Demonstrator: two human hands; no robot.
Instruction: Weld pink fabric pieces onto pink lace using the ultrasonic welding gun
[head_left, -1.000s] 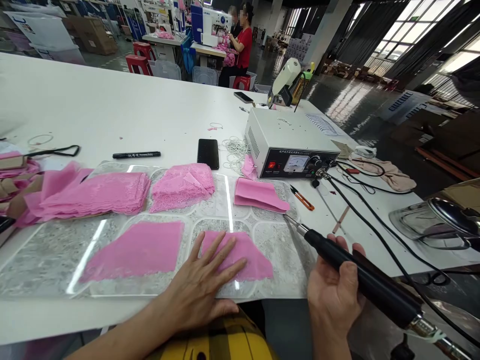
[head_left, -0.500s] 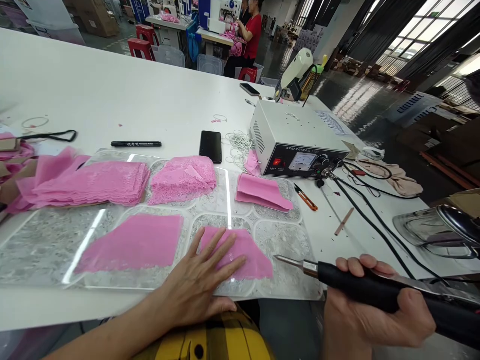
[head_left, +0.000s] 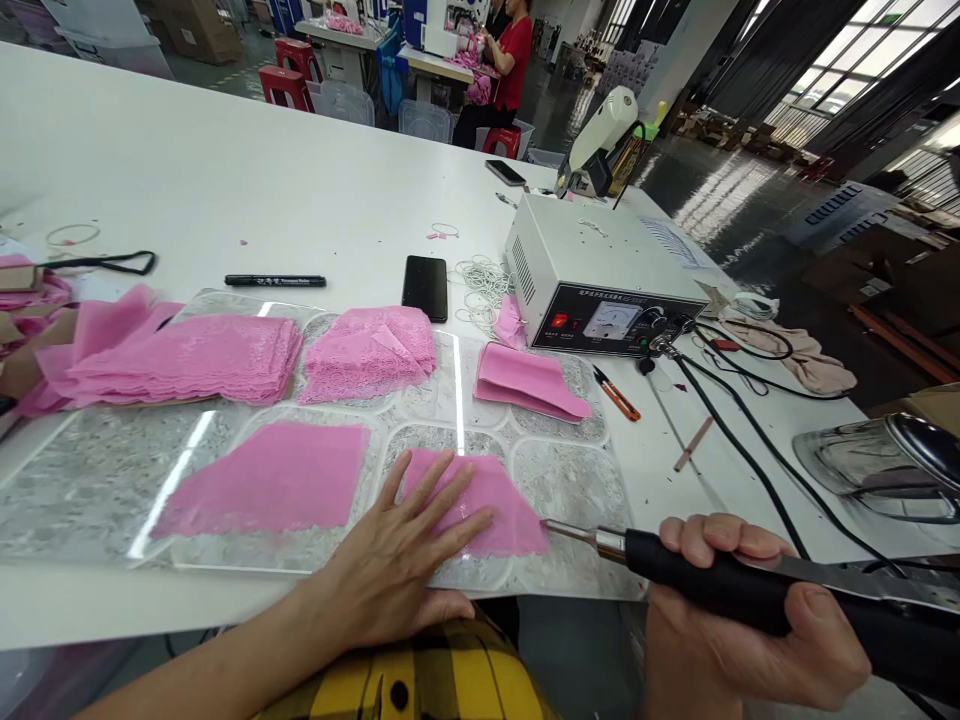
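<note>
My left hand (head_left: 412, 545) lies flat with spread fingers on a pink fabric piece (head_left: 499, 505) at the front of a marbled clear mat (head_left: 577, 480). In my right hand (head_left: 739, 600) is a black-handled ultrasonic cutter (head_left: 697, 575) with a pointed metal tip. That tip meets or nearly meets the right edge of the fabric piece. A second, larger pink fabric piece (head_left: 274, 480) rests flat to the left. Behind are a stack of pink lace (head_left: 187, 360), a pink lace pile (head_left: 367, 350) and a folded pink piece (head_left: 529, 382).
A grey control box (head_left: 600, 270) with a dial stands behind the mat, its black cables (head_left: 750, 455) running right. Orange snips (head_left: 616, 393), a phone (head_left: 424, 288), a marker (head_left: 275, 281) and a glass jar (head_left: 862, 460) are on the table. A person in red (head_left: 510, 65) sits beyond.
My right hand has brought the cutter's tip slightly left and down to the fabric's edge. My left hand stays in place on the fabric. The view has shifted slightly.
</note>
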